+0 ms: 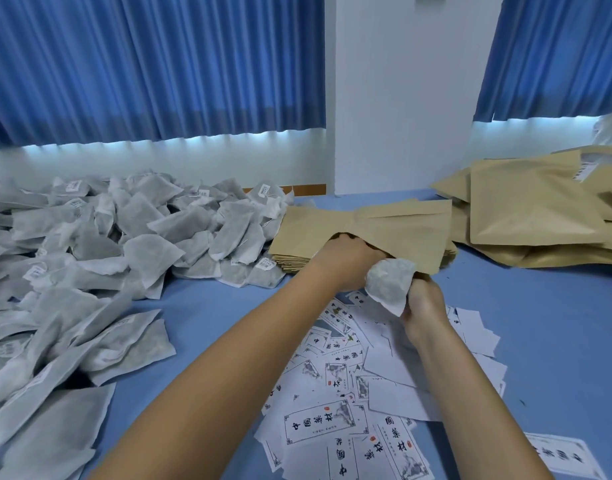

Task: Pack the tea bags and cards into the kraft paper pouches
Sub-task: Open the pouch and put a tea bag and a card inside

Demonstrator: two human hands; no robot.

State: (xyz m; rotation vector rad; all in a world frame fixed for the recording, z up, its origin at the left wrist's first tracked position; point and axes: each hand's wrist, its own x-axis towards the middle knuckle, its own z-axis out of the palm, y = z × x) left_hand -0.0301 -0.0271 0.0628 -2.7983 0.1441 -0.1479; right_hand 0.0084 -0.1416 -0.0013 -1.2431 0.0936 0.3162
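Two bare forearms reach out from the bottom edge, the left forearm [211, 375] on a long diagonal and the right forearm [470, 393] steeper, and they meet over the middle of the table [557, 341].

The left hand [349, 258] grips the near edge of a kraft pouch [401, 233], fingers curled into its mouth, apparently to hold it open and steady. The right hand [424, 306], just beside it, pinches the tail of a tea bag [389, 284] and points the other end at that opening. The bag's far end is at the mouth; how far it has gone in is hidden by the pouch lip. The step in hand looks like loading the tea bag.

The tea bag is white, gauzy and crumpled, bunched where it is squeezed. The pouch is plain tan paper, creased toward the grip so its far end fans out.

Under the pouch, just beyond the left hand, lies a stack of flat pouches [290, 263], handy for the next pick. Beneath both wrists are scattered cards [332, 420], white with black characters and small ink drawings, some face down. Left of the left hand spreads a heap of tea bags [124, 237]. Beyond and right of the right hand sits a pile of puffier pouches [533, 216], probably packed ones. Blue curtains [159, 64] hang behind.
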